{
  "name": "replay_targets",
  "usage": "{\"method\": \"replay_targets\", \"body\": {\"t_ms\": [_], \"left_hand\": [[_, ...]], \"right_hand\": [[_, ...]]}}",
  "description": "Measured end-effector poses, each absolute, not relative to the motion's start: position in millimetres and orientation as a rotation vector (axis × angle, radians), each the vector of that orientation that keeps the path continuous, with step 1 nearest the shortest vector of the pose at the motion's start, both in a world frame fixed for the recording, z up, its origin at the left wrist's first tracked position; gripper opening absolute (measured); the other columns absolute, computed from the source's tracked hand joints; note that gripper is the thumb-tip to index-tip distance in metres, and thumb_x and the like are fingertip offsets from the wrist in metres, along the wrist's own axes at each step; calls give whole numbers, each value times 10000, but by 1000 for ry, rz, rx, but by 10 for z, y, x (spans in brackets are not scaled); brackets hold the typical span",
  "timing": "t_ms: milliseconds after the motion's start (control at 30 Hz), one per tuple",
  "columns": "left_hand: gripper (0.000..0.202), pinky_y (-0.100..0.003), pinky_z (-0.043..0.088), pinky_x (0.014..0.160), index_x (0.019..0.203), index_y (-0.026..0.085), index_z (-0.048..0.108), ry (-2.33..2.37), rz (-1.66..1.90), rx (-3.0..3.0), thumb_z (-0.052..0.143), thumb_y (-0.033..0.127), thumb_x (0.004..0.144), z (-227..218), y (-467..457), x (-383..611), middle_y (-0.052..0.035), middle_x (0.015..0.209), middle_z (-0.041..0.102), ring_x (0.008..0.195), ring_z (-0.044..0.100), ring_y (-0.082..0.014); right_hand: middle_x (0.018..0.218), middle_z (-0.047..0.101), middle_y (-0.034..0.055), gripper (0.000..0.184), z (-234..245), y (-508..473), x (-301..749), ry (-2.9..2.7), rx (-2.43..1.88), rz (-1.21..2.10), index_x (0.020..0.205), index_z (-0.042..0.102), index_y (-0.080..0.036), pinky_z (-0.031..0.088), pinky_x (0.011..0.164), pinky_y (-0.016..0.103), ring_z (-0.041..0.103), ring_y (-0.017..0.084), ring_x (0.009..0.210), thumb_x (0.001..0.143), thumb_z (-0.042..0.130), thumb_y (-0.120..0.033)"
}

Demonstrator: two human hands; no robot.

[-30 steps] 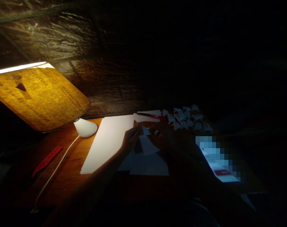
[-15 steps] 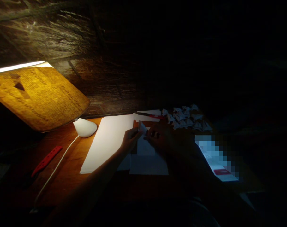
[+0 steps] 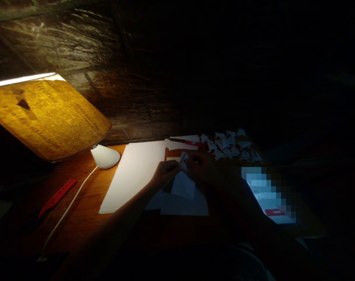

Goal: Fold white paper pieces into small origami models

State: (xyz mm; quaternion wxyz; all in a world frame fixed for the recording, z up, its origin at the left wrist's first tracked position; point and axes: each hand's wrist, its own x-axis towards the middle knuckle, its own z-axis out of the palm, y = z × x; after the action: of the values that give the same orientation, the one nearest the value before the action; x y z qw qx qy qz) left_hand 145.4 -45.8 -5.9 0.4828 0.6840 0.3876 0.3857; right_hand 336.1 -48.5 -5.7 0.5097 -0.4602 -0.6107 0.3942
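Observation:
Between my hands is a small folded piece of white paper (image 3: 183, 158), its tip pointing up. My left hand (image 3: 165, 171) pinches it from the left. My right hand (image 3: 199, 166) has its fingers closed on the other side; it lies in deep shadow and its fingertips are partly hidden. Just below the hands, a small sheet of paper (image 3: 183, 186) lies at a tilt over a larger white sheet (image 3: 184, 205). To the left is a brightly lit stack of white paper (image 3: 136, 168).
A lamp base (image 3: 105, 157) with a printed shade (image 3: 51, 117) stands at left, its white cord (image 3: 67, 214) crossing the table. Nearby lies a red power strip (image 3: 57, 198). Several folded paper pieces (image 3: 230, 146) sit at back right, beside a red-handled tool (image 3: 193, 143). A lit screen (image 3: 262, 195) is at right.
Both hands have shifted slightly right with the folded paper, which now shows a pointed tip. The small sheet under them has turned and slid a little toward me.

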Motion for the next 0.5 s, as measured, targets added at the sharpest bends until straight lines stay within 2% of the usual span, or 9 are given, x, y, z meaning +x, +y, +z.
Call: {"method": "replay_targets", "body": {"t_ms": [500], "left_hand": [[303, -218, 399, 557, 755, 136, 677, 939, 946, 1613, 759, 425, 786, -125, -429, 1436, -7, 655, 623, 596, 561, -122]], "right_hand": [[781, 679, 14, 212, -87, -479, 3361, -1453, -1070, 943, 816, 673, -190, 463, 631, 259, 601, 156, 710, 754, 740, -382]]}}
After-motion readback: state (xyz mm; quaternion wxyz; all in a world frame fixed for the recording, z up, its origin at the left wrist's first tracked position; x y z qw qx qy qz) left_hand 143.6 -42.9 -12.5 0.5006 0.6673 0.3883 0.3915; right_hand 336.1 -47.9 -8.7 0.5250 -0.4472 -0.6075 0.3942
